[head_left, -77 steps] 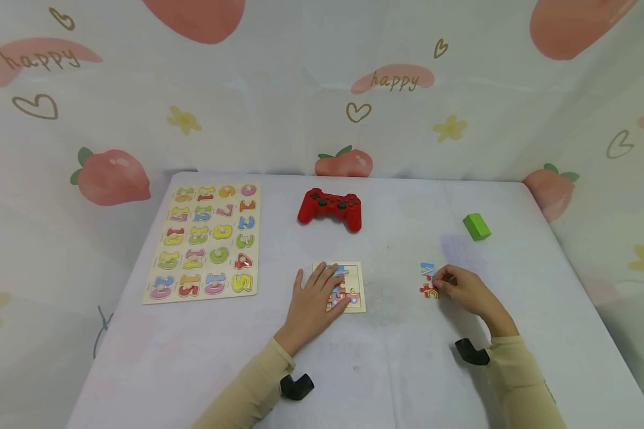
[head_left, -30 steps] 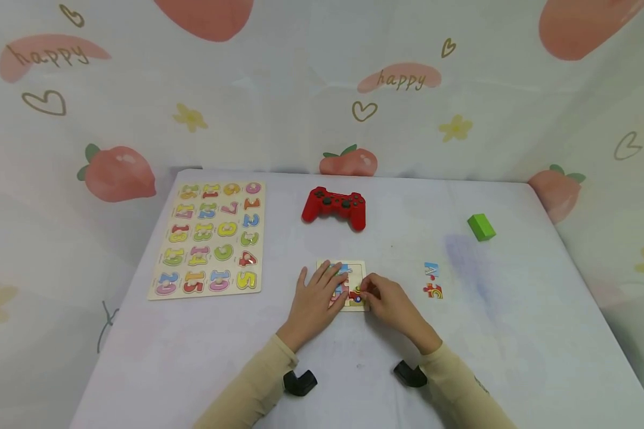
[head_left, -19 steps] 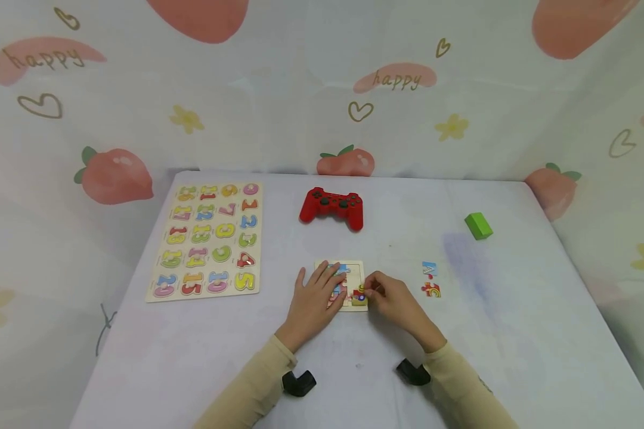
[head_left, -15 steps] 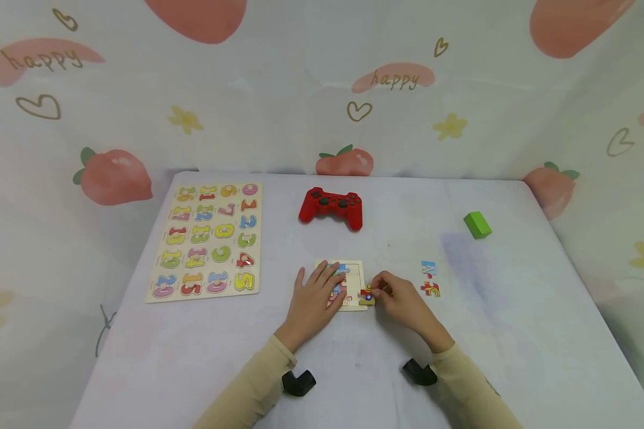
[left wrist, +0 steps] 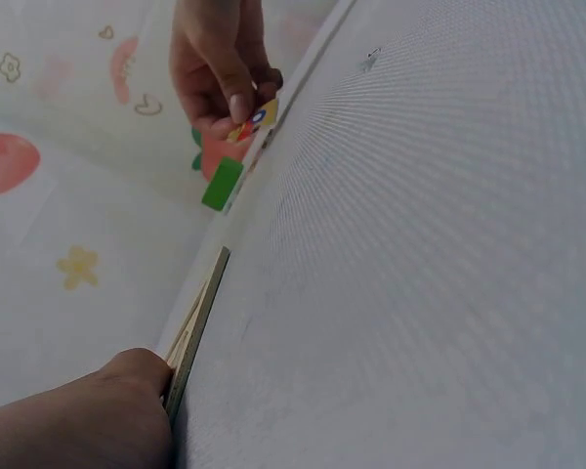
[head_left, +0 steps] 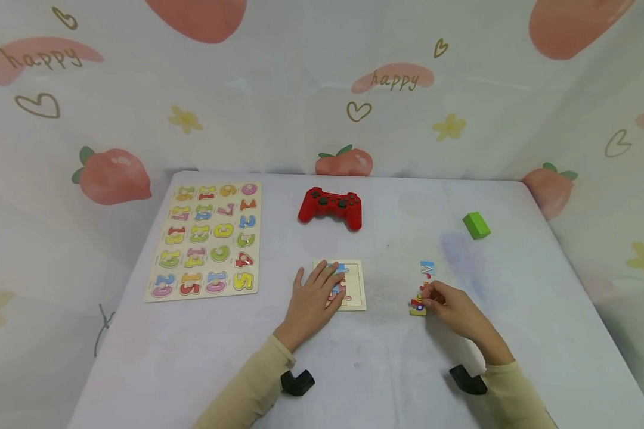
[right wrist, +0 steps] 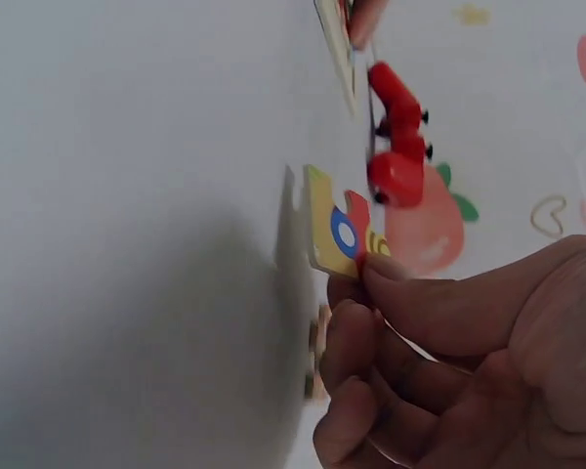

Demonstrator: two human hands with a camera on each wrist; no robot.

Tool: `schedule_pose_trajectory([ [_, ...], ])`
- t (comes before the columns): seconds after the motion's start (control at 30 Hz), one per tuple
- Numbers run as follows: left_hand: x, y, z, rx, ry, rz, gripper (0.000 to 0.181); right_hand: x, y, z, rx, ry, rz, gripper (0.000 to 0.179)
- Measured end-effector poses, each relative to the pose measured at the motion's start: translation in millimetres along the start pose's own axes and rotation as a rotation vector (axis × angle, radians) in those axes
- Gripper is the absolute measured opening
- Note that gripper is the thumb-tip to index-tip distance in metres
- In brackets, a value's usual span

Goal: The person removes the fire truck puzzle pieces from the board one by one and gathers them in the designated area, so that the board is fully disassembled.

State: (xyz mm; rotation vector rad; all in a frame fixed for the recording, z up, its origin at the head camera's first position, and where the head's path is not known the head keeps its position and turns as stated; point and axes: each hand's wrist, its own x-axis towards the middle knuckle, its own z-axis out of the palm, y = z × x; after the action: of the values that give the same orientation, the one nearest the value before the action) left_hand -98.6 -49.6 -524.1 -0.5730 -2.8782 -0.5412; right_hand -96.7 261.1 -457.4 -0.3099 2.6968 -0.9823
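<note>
My right hand [head_left: 455, 307] pinches a jigsaw piece [right wrist: 344, 227] between thumb and fingers. The piece shows a blue wheel, red and yellow shapes and a yellow edge. In the right wrist view it stands tilted close over the table. My left hand [head_left: 311, 304] lies with straight fingers across a small wooden puzzle board [head_left: 356, 286], covering its left part. Blue and pink pieces sit in the board under those fingers, while its right side shows bare wood. A blue-and-white piece [head_left: 427, 268] lies just beyond my right hand, and a red piece there is mostly hidden by the fingers.
A large number puzzle board [head_left: 204, 238] lies at the left of the white table [head_left: 386, 369]. Farther back rests a red game controller [head_left: 330, 207]. A green block [head_left: 476, 225] is at the back right. A printed cloth [head_left: 279, 77] hangs behind the table.
My right hand has carried the jigsaw piece from the right side of the small board rightward, over beside the loose pieces. My left hand has stayed on the board.
</note>
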Motion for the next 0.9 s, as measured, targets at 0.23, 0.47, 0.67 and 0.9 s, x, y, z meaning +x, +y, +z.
schedule_pose_trajectory([
  [0.23, 0.4, 0.1, 0.9, -0.001, 0.010, 0.001, 0.043, -14.8, 15.2, -20.0, -0.004, -0.051, 0.000, 0.005],
  [0.47, 0.6, -0.6, 2.0, -0.001, 0.009, -0.004, 0.043, -14.8, 25.5, -19.2, -0.028, -0.042, -0.017, 0.005],
  [0.67, 0.2, -0.5, 1.6, -0.001, -0.006, -0.009, 0.043, -12.8, 29.8, -13.7, -0.039, -0.007, 0.002, 0.007],
  [0.9, 0.8, -0.3, 2.4, -0.031, -0.006, -0.024, 0.043, -13.0, 30.1, -9.3, -0.074, 0.026, 0.019, 0.010],
])
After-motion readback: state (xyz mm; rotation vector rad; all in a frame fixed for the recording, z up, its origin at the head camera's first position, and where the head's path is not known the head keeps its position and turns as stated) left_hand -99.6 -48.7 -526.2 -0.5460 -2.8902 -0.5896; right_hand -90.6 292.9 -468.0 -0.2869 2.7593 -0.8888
